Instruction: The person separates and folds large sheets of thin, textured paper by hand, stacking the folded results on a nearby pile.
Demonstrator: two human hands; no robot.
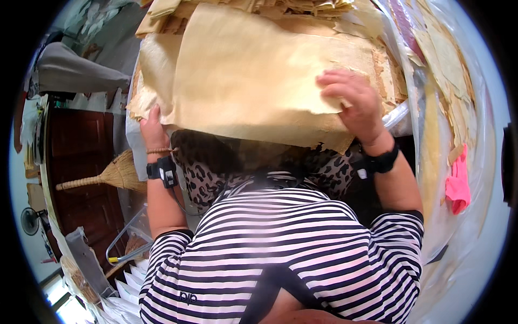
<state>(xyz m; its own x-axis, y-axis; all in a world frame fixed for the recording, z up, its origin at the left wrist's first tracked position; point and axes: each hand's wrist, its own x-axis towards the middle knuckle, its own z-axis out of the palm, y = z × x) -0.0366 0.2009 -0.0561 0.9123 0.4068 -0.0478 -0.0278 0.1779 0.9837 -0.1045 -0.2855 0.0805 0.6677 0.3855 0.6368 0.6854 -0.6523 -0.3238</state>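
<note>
A large, thin, pale tan sheet [243, 70], like veneer or stiff paper, lies over a stack of similar sheets in front of me. Its near edge hangs past the stack toward my lap and is ragged at the right. My left hand [155, 127] grips the sheet at its near left corner, thumb on top and the other fingers hidden underneath. Over the right part of the sheet is my right hand [352, 100], its fingers loosely bent and slightly apart, a little blurred. Nothing shows between them. Beside that hand the sheet has a bright, uneven edge.
More layered sheets [307, 6] are piled at the far side, and others [448, 75] lie on plastic at the right. A pink cloth item [458, 186] rests there too. At left are a straw broom [116, 175], a brown wooden door panel [81, 146] and another person's grey-clad leg [81, 67].
</note>
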